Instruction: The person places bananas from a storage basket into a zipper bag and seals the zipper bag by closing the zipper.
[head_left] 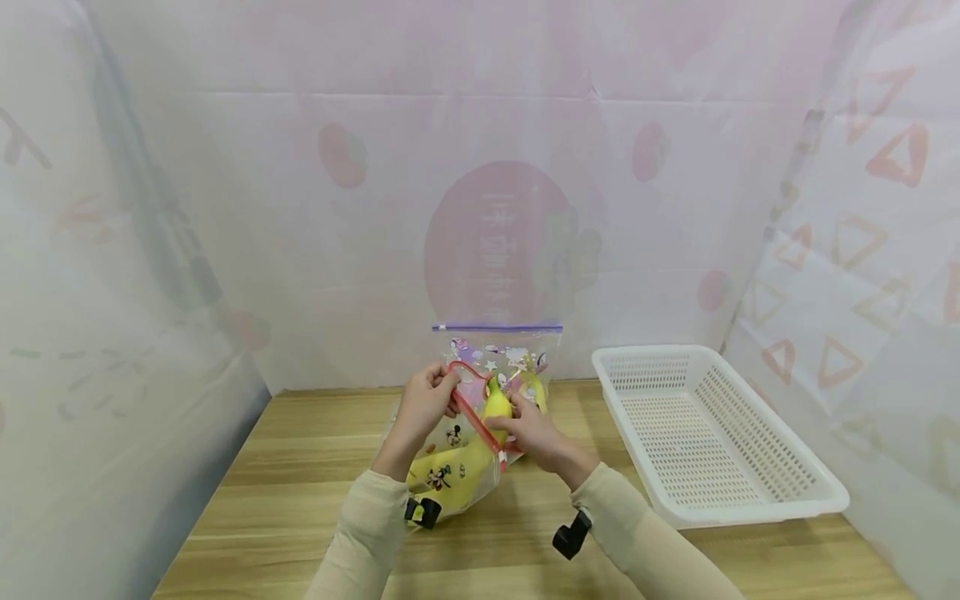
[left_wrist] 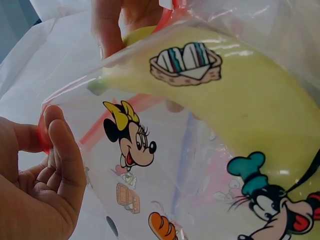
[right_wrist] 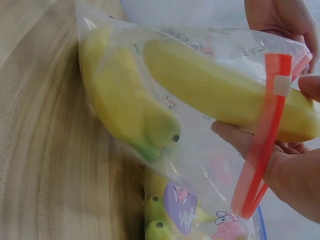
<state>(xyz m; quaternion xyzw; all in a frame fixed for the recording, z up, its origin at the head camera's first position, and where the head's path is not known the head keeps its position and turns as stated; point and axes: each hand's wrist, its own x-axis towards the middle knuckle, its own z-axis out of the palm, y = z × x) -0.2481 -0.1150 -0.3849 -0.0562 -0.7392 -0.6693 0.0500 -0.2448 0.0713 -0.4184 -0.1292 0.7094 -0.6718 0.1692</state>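
Observation:
My left hand [head_left: 422, 408] pinches the rim of a clear cartoon-print zip bag [head_left: 453, 435] with a red zip [right_wrist: 272, 117], keeping its mouth spread. My right hand [head_left: 538, 435] grips a yellow banana [right_wrist: 215, 92] at that mouth. Much of this banana is inside the bag, with one end out past the red zip. Deeper in, more banana [right_wrist: 112, 90] shows through the plastic, near the table. In the left wrist view, fingers of the right hand [left_wrist: 106, 27] are partly cut off by the frame's top.
Just behind stands a second clear bag [head_left: 491, 343] with a purple zip and bananas [right_wrist: 156, 231] in it. On the right, a white plastic basket [head_left: 651, 458] rests on the wooden table [head_left: 300, 467]. Printed cloth [head_left: 390, 250] closes off the back and sides.

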